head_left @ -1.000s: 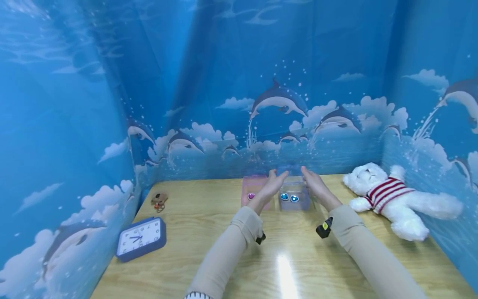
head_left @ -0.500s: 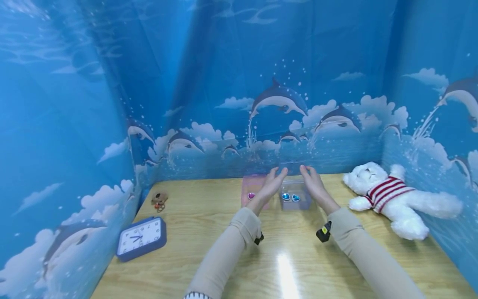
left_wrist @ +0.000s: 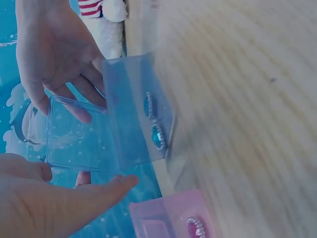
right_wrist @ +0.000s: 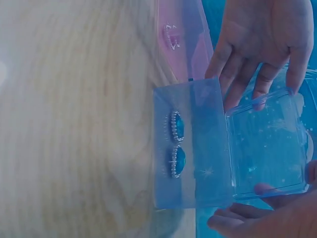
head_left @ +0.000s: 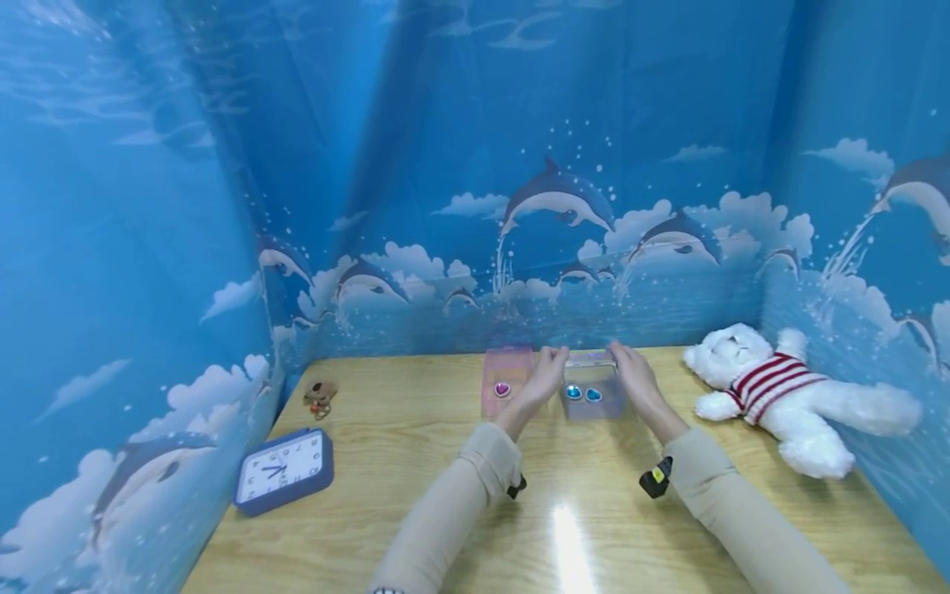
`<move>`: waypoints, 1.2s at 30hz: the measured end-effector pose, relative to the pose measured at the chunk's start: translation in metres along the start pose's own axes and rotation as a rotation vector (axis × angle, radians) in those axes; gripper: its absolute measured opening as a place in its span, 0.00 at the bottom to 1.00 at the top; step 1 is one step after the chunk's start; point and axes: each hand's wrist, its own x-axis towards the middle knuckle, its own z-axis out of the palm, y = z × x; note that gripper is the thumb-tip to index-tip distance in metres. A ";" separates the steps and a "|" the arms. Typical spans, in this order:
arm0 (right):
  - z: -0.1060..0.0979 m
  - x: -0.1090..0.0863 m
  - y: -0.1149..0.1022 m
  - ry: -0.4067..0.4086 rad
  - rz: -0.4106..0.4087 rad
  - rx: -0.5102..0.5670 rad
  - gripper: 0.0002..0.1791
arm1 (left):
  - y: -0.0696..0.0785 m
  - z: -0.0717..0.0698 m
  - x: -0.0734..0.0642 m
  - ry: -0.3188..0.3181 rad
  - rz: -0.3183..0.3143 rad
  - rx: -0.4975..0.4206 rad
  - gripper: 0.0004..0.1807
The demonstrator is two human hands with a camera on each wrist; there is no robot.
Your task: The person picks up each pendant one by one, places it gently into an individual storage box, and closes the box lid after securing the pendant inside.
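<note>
A clear bluish box [head_left: 594, 412] stands on the table with two blue jewels [right_wrist: 178, 161] in silvery beaded rims inside. Its hinged clear lid [left_wrist: 79, 141] is raised at the far side. My left hand [head_left: 544, 376] is at the lid's left edge, thumb and a finger on either side of it. On the opposite edge my right hand [head_left: 638, 381] pinches the lid the same way, one fingertip showing through the plastic. Left of this box, partly behind my left wrist, is a pink clear box [head_left: 491, 406] holding a pink heart-shaped jewel [head_left: 501, 388].
A white teddy bear [head_left: 772, 388] in a striped sweater lies at the right. To the left are a blue square clock [head_left: 284, 472] and a small brown bear trinket [head_left: 321, 396] on the wooden table [head_left: 416, 462]. A dolphin-print curtain [head_left: 445, 165] encloses the back and sides.
Both hands have come down slightly at the lid's sides, and the lid's upper edge sits lower than before. In the head view the bluish box appears slightly farther right.
</note>
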 end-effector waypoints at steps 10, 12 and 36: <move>0.007 -0.007 0.019 -0.029 -0.039 -0.048 0.35 | -0.015 0.015 -0.003 0.036 0.003 0.019 0.23; 0.009 -0.007 0.022 -0.022 -0.052 -0.042 0.36 | -0.017 0.017 -0.003 0.029 0.012 0.022 0.23; 0.010 -0.006 0.036 -0.007 -0.131 -0.074 0.31 | -0.032 0.029 -0.007 0.063 0.119 0.155 0.24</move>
